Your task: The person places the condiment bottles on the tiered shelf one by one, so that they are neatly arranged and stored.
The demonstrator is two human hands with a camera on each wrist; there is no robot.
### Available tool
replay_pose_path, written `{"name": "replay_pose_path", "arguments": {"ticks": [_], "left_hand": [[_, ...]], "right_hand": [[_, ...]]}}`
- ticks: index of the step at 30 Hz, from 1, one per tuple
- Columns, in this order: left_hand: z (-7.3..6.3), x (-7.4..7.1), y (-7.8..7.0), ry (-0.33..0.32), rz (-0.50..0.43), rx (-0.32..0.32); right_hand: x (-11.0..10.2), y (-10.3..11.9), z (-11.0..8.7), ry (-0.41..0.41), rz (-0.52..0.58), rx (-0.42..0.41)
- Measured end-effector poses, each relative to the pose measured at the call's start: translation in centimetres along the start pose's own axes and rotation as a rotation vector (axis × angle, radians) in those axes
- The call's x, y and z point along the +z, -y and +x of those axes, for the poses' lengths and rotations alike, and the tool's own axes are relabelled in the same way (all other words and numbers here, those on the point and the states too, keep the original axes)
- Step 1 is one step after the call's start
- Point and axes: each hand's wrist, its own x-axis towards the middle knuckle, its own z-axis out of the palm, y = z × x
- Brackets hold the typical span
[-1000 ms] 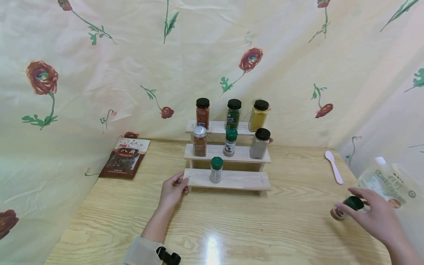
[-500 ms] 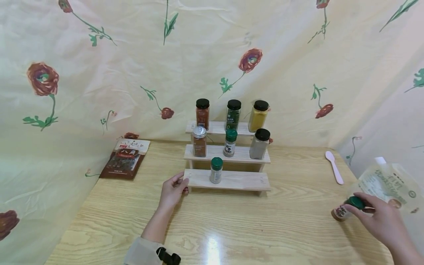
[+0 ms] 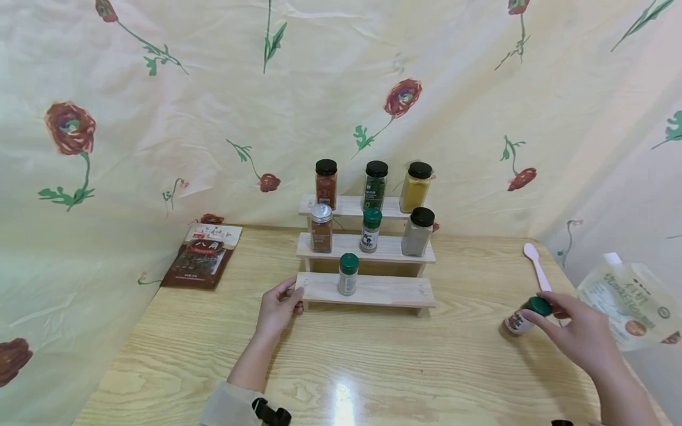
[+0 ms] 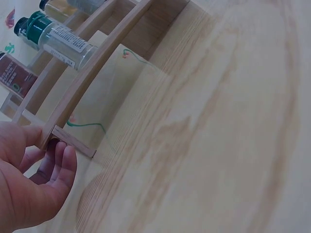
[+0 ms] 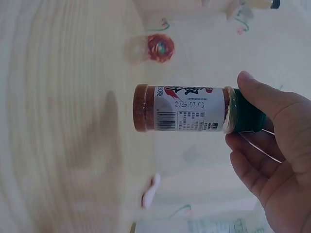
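Note:
My right hand grips a spice jar by its green cap, at the right of the table in the head view. In the right wrist view that spice jar shows reddish-brown contents and a white label, and its base is clear of the table. My left hand holds the left end of the lowest step of a three-step wooden rack. In the left wrist view, the thumb and fingers of the left hand pinch that board's corner. A green-capped jar stands on this lowest step.
Black-capped jars line the top step. A silver-capped jar, a green-capped jar and a black-capped jar stand on the middle one. A brown packet lies left; a spoon and a clear pouch lie right.
My right hand has closed on the green-capped spice jar and carried it left and slightly up in the head view, away from the pouch. My left hand stays on the rack.

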Motion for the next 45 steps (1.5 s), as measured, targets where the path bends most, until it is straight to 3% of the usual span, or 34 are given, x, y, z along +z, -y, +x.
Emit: {"name": "replay_pose_path", "arguments": {"ticks": [10, 25, 38, 45], "left_hand": [[0.0, 0.0, 0.0, 0.006, 0.007, 0.005], [-0.2, -0.1, -0.2, 0.009, 0.013, 0.008], [-0.4, -0.3, -1.1, 0.044, 0.016, -0.001], [-0.2, -0.2, -0.3, 0.024, 0.016, 0.003]], "right_hand": [[2.1, 3.9, 3.0, -0.094, 0.079, -0.234], [3.8, 8.9, 6.2, -0.091, 0.161, -0.422], [5.5, 12.2, 8.1, -0.040, 0.260, -0.507], [6.9, 13.7, 8.8, 0.039, 0.286, -0.506]]}}
